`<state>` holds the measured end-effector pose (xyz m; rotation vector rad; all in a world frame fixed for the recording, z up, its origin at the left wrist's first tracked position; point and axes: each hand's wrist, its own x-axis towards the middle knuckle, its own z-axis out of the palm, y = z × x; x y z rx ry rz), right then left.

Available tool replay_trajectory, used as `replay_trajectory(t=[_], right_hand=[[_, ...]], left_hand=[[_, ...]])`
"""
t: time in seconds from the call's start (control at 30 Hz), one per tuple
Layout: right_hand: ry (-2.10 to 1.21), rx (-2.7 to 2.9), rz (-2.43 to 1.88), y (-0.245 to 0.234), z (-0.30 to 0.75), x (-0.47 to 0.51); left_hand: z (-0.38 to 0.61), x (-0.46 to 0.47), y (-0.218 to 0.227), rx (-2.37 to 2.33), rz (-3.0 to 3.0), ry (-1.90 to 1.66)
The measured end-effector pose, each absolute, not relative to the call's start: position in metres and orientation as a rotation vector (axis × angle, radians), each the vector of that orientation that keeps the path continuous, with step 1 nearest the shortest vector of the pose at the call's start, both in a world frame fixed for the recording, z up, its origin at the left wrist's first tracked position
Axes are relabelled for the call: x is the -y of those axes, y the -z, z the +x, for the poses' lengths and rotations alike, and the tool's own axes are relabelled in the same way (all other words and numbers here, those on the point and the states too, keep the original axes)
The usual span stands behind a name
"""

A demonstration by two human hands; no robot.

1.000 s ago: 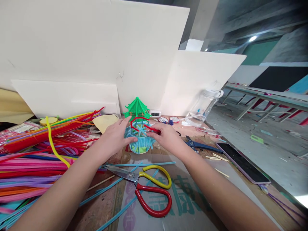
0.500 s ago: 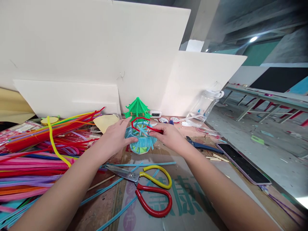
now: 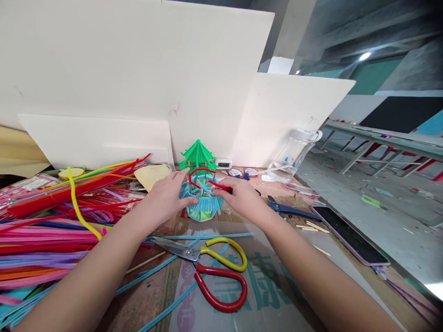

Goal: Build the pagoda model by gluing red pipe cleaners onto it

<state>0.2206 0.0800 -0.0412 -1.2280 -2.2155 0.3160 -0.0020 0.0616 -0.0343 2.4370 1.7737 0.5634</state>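
Tall white boards point(image 3: 131, 64) upright along the back, overlapping in places. In front, a worn brown surface point(image 3: 138, 299), partly under a grey sheet point(image 3: 270, 318) printed with green characters. At left, a broad heap of fuzzy strips point(image 3: 44, 240) in pink, red, purple, orange and blue, partly behind the left forearm. Toward the back right, a clear bottle point(image 3: 290, 150) with a white lid. Near the front, lying over blue strips point(image 3: 173, 305), scissors point(image 3: 190, 252) with one yellow and one red handle, blades pointing left. Near the right edge, a dark-screened phone point(image 3: 349, 235), flat, close to blue-handled pliers point(image 3: 297, 211). Left grip point(image 3: 164, 198) loosely curved, thumb over the front of a blue fringed model point(image 3: 202, 205); cannot tell whether holding or only touching. Right grip point(image 3: 242, 196) narrowed to a pinch on the other side. Between both, the model, upright on the surface, with a red ring point(image 3: 204, 169) on top. Just behind, a pointed green roof point(image 3: 197, 154). Beside that, a white timer point(image 3: 223, 163), then round tins point(image 3: 235, 172). Near the phone, pale sticks point(image 3: 313, 227). In the right grip, a short red strip point(image 3: 224, 187), tip beside the ring
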Motion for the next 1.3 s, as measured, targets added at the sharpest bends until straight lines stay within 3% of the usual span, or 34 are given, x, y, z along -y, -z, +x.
replay_trajectory(t=[0.2,0.5,0.9,1.3], right_hand=[[-0.335,2.225,-1.066,0.036,0.228,-0.08],[-0.066,2.158,-0.797,0.019,0.234,-0.074],[-0.124,2.137,-0.673,0.039,0.218,-0.077],[-0.219,2.112,-0.668,0.034,0.222,-0.077]], left_hand=[[-0.007,-0.061,0.033,-1.737,2.465,-0.638],[0.001,-0.047,0.014,-1.495,2.64,-1.252],[0.006,-0.058,0.032,-1.399,2.818,-1.215],[0.001,-0.053,0.021,-1.473,2.818,-1.16]])
